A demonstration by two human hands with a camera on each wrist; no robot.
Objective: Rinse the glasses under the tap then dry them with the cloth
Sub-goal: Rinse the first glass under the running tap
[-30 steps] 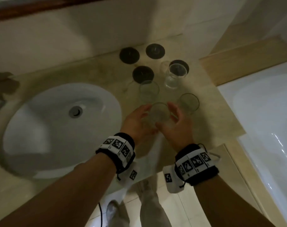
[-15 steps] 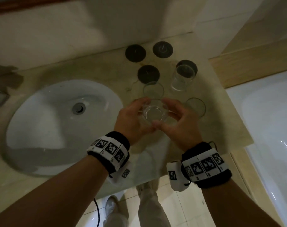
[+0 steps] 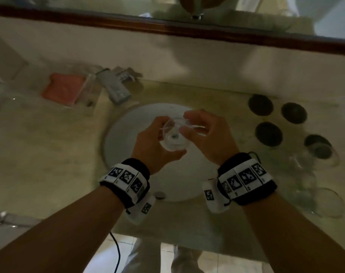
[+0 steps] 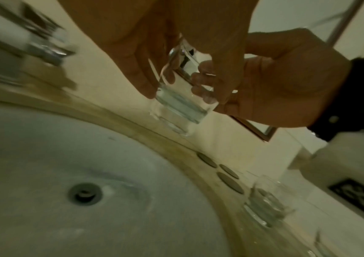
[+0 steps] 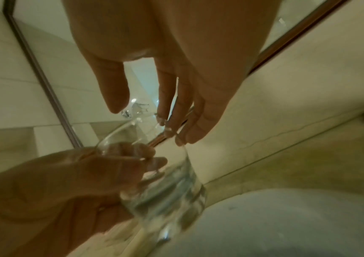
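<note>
I hold a clear glass (image 3: 174,137) upright over the white sink (image 3: 128,154), with both hands on it. My left hand (image 3: 158,140) wraps its side, thumb near me, fingers behind. My right hand (image 3: 193,125) pinches the rim from the right. The left wrist view shows the glass (image 4: 181,104) with its thick base above the basin and my right hand (image 4: 286,87) beside it. In the right wrist view my right fingers (image 5: 176,121) lie on the glass (image 5: 161,182) at its rim. The tap (image 3: 116,89) stands behind the sink. A pink cloth (image 3: 63,89) lies left of it.
Other glasses (image 3: 321,152) stand on the beige counter (image 3: 49,154) at the right, next to three black coasters (image 3: 268,133). The drain (image 4: 85,193) sits in the basin. A mirror with a brown frame (image 3: 187,29) runs along the wall behind.
Both hands lifted the glass off the counter at the right and carried it left, over the sink. The head view swung left, so the tap and the cloth came into sight.
</note>
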